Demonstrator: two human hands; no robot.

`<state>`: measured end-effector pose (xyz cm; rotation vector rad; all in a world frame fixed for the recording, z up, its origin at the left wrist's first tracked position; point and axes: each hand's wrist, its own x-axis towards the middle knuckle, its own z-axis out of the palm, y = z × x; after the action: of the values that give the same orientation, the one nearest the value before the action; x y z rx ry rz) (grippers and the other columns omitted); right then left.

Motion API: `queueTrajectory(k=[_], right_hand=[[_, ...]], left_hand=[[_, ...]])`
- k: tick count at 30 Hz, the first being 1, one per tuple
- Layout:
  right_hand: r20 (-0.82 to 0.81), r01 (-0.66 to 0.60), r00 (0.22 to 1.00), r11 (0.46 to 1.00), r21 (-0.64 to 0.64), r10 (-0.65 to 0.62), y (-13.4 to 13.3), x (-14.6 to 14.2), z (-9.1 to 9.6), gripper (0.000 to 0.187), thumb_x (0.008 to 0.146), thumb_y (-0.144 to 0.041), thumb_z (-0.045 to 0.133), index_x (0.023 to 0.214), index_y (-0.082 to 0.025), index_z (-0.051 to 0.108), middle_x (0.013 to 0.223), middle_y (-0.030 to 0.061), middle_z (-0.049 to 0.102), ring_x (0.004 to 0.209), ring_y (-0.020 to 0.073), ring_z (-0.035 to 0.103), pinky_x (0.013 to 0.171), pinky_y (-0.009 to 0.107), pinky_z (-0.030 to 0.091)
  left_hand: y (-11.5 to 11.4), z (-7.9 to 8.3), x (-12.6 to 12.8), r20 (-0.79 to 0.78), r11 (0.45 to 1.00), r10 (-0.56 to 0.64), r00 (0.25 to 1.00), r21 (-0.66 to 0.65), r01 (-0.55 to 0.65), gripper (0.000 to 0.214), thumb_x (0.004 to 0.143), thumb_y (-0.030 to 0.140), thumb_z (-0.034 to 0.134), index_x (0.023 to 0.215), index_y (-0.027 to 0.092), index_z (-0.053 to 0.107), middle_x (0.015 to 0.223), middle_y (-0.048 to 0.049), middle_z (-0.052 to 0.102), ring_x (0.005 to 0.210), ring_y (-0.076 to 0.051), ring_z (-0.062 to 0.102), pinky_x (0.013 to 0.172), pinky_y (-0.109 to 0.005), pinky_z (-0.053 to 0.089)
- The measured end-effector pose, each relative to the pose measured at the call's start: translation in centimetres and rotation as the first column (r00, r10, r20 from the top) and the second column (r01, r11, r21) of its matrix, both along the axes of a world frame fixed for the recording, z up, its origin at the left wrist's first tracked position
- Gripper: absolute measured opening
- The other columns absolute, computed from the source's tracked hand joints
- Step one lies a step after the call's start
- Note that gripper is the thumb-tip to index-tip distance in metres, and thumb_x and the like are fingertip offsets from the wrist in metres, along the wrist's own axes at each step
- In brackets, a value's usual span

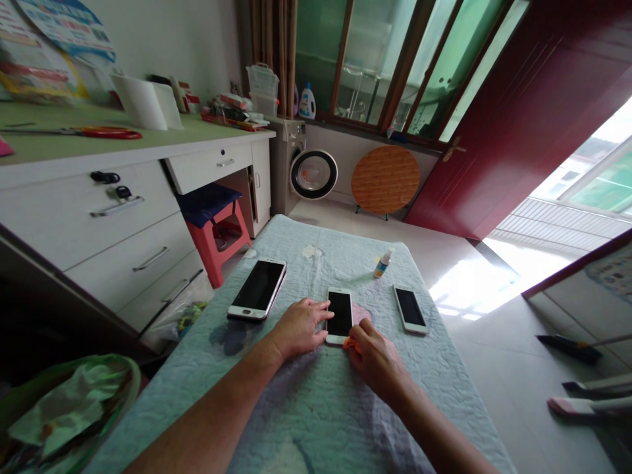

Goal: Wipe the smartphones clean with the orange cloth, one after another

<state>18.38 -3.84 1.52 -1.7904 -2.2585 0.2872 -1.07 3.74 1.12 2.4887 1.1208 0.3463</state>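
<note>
Three white phones lie face up on a pale blue quilted cloth [296, 408] that covers a table. My left hand [299, 327] rests flat on the cloth, its fingers spread against the left edge of the middle phone [340, 315]. My right hand [372, 355] is closed just below that phone's bottom right corner, pinching a small orange cloth [348, 343]. A pink patch shows under the phone's right side. The larger phone [258, 289] lies to the left, the third phone [410, 309] to the right.
A small spray bottle [383, 263] stands on the cloth behind the phones, and a white wad [311, 251] lies further back. A white desk with drawers [123, 217] and a red stool [217, 234] are at the left. A washing machine [301, 168] stands by the far wall.
</note>
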Motion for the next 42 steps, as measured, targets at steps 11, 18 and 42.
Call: queueTrajectory(k=[11,18,42], right_hand=[[-0.361,0.143,0.922,0.990,-0.011,-0.137,0.4,1.9,-0.4,0.010,0.085,-0.026,0.053,0.090,-0.019,0.048,0.071,-0.0022,0.056,0.063,0.0134,0.052,0.060,0.024,0.037],[-0.292,0.029,0.956,0.999,0.039,-0.016,-0.4,1.1,-0.6,0.013,0.091,-0.025,0.047,0.085,-0.019,0.056,0.086,0.0028,0.058,0.080,0.0152,0.055,0.071,0.025,0.040],[-0.231,0.266,0.942,0.961,0.072,-0.243,7.4,0.8,-0.9,0.013,0.082,-0.021,0.049,0.079,-0.017,0.061,0.070,0.0007,0.059,0.065,0.0132,0.051,0.060,0.022,0.033]], left_hand=[[-0.3,0.1,0.1,0.018,1.000,0.017,1.000,-0.002,-0.017,0.068,0.060,0.043,0.078,0.123,0.023,0.060,0.137,-0.0058,0.053,0.117,-0.029,0.050,0.101,-0.039,0.039],[-0.4,-0.2,0.2,0.042,0.999,0.034,0.999,0.028,-0.035,0.072,0.061,0.043,0.078,0.126,0.019,0.057,0.134,-0.0067,0.055,0.117,-0.028,0.050,0.102,-0.038,0.038],[-0.1,-0.5,0.1,0.022,0.999,-0.007,1.000,0.038,0.007,0.065,0.067,0.048,0.076,0.123,0.021,0.059,0.131,-0.0081,0.057,0.116,-0.030,0.050,0.099,-0.040,0.039]])
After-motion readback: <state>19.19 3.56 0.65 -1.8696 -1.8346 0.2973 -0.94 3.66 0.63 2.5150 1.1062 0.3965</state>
